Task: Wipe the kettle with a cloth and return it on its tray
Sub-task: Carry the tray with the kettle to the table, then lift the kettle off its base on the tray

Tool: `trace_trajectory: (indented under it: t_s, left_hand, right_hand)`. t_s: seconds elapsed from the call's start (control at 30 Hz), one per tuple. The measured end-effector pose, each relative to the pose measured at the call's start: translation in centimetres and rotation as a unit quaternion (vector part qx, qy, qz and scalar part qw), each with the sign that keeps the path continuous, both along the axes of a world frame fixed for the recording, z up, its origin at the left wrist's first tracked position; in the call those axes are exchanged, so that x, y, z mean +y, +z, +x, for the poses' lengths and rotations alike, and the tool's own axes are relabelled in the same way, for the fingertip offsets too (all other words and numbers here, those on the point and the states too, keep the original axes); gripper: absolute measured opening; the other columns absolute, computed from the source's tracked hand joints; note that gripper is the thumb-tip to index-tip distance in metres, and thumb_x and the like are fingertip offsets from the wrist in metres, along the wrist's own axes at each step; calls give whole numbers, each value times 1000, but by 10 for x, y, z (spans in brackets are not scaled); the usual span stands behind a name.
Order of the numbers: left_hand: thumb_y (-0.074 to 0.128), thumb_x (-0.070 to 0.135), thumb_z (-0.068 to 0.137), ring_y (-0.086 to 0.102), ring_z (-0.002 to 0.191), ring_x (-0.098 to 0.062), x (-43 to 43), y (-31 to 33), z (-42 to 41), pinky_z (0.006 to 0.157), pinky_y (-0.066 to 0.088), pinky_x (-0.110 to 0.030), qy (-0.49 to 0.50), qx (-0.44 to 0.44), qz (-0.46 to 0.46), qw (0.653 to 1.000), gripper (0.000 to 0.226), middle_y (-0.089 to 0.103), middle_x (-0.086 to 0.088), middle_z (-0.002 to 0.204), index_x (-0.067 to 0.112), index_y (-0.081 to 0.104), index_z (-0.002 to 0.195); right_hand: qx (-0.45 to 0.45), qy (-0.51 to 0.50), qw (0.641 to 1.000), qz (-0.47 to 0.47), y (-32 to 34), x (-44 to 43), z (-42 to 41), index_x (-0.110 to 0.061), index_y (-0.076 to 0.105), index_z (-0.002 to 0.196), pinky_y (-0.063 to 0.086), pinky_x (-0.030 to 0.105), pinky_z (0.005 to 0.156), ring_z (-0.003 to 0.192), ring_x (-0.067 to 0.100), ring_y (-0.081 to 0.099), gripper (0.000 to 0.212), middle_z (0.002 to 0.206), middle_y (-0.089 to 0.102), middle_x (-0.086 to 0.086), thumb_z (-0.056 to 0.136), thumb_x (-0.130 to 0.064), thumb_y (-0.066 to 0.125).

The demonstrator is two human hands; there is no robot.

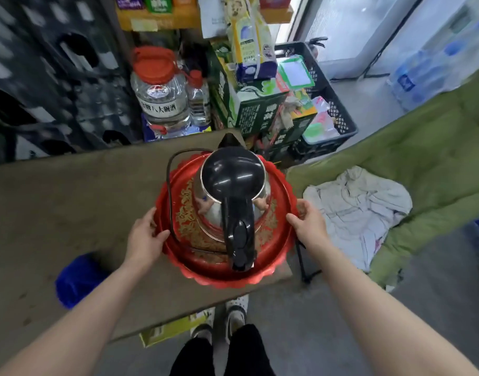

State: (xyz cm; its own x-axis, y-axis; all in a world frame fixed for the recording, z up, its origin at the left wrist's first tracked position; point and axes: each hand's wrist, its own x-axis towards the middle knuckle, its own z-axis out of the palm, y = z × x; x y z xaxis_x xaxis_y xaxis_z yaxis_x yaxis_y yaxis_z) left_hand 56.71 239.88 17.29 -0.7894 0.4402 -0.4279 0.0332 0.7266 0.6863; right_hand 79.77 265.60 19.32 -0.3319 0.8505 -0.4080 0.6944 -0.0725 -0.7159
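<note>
Leftmost, a blue object (79,280), too blurred to identify, lies on the brown table (56,202) near its front edge. Next along, the left hand (146,237) grips the left rim of the red tray (260,278), thumb lying over the scalloped edge and fingers tucked beneath it. Centred on that tray stands the kettle (231,175), upright, its black lid facing the camera, its shiny metal body reflecting both hands, and its black handle (239,234) pointing toward the person. A black cord (170,191) curves from behind the kettle down along the tray's left side, inside the rim. The tray itself sits at the right end of the table, its near edge reaching the table's front corner. Behind the table, a clear jug with a red cap (158,88) stands beside green cartons (249,104) and a black crate (328,104). On the tray's right rim, the right hand (309,226) closes in the same way, thumb on top. Further right, well apart from the tray, the white cloth (360,213) lies crumpled on a green padded cover (423,142), touched by neither hand.
</note>
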Motion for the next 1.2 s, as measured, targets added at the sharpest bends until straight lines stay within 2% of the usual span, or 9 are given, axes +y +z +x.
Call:
trace_trajectory:
  t_s: [0.17, 0.33, 0.43, 0.67, 0.8, 0.87, 0.93, 1.07, 1.2]
  left_hand:
    - [69, -1, 84, 63, 105, -37, 41, -32, -37, 99, 48, -51, 58, 3, -3, 998, 65, 60, -24, 120, 11, 45, 143]
    - [67, -2, 84, 60, 103, -40, 71, -57, -55, 94, 49, -51, 84, 44, -25, 995, 59, 64, -22, 108, 10, 48, 138]
    - [66, -2, 84, 61, 106, -38, 80, -68, -59, 98, 48, -49, 117, 30, -36, 992, 59, 63, -21, 114, 12, 48, 138]
    - [68, 1, 84, 58, 112, -39, 85, -77, -59, 103, 45, -47, 146, 21, -69, 987, 63, 59, -21, 122, 12, 44, 142]
    - [67, 10, 87, 51, 125, -37, 86, -57, -56, 107, 41, -43, 116, 10, -102, 988, 63, 59, -20, 129, 13, 42, 144]
    - [66, 10, 87, 40, 134, -34, 92, -36, -56, 112, 33, -40, 109, 64, -94, 987, 64, 51, -21, 137, 12, 41, 145]
    - [62, 12, 90, 45, 131, -29, 103, -2, -57, 112, 35, -37, 107, 109, -29, 988, 60, 45, -17, 141, 15, 41, 146]
    - [47, 43, 99, 45, 117, -4, 143, 45, -73, 100, 34, -25, 96, 93, 93, 987, 48, 47, 1, 144, 29, 42, 145]
    - [38, 51, 100, 40, 137, -11, 176, 72, -93, 112, 27, -28, 84, 18, 145, 986, 51, 46, 5, 150, 27, 46, 144]
  right_hand:
    - [-15, 66, 998, 2, -35, 76, -83, -20, 62, 113, 55, 43, 97, 101, 20, 67, 25, 107, 71, -1, 91, -10, 68]
    - [-27, 122, 992, 22, -65, 124, -138, -17, 62, 118, 51, 32, 89, 100, 21, 66, 28, 106, 70, 0, 91, -12, 69]
    - [-36, 136, 990, 18, -76, 136, -154, -15, 61, 123, 44, 26, 83, 97, 17, 62, 31, 110, 68, 0, 93, -11, 68]
    - [-52, 145, 988, 1, -88, 142, -162, -17, 60, 128, 48, 31, 90, 109, 24, 64, 35, 120, 69, 5, 94, -14, 67]
    - [-104, 208, 971, 46, -67, 136, -156, -17, 49, 144, 46, 45, 107, 122, 31, 56, 53, 132, 58, 13, 94, -11, 64]
    - [-79, 213, 971, 80, -46, 123, -151, -18, 44, 147, 42, 47, 110, 125, 31, 51, 56, 134, 52, 14, 93, -6, 59]
    - [11, 223, 969, 104, -15, 98, -141, -18, 51, 139, 44, 40, 105, 117, 23, 54, 47, 125, 55, 8, 94, -4, 55]
    - [168, 230, 957, 59, 31, 43, -125, -34, 61, 117, 48, 26, 94, 108, 5, 59, 20, 112, 61, -13, 99, -37, 55]
    - [111, 310, 941, 77, 54, 4, -112, -36, 54, 120, 44, 15, 91, 112, 0, 54, 54, 118, 54, -19, 78, -68, 65]
